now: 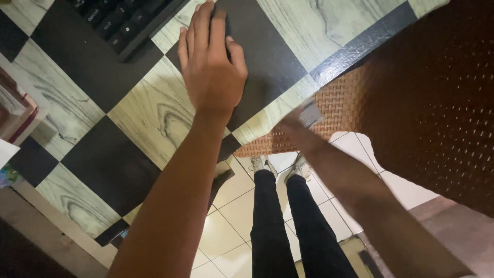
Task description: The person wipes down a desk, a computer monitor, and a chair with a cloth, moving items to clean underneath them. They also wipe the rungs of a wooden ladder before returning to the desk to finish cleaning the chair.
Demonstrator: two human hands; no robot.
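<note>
My left hand (pixel 211 64) lies flat, palm down, fingers together, on a table top (pixel 149 110) patterned in dark and pale wood-grain squares. It holds nothing. My right hand (pixel 301 123) is lower, beside the table's edge, blurred, and closed around a small pale flat object (pixel 311 113); what the object is cannot be told. It is in front of a brown woven surface (pixel 427 98).
A black keyboard (pixel 123 20) sits at the table's far end, left of my left hand. Stacked items (pixel 15 113) lie at the left edge. Below, my legs in black trousers (pixel 288 221) and pale shoes stand on a white tiled floor (pixel 231 206).
</note>
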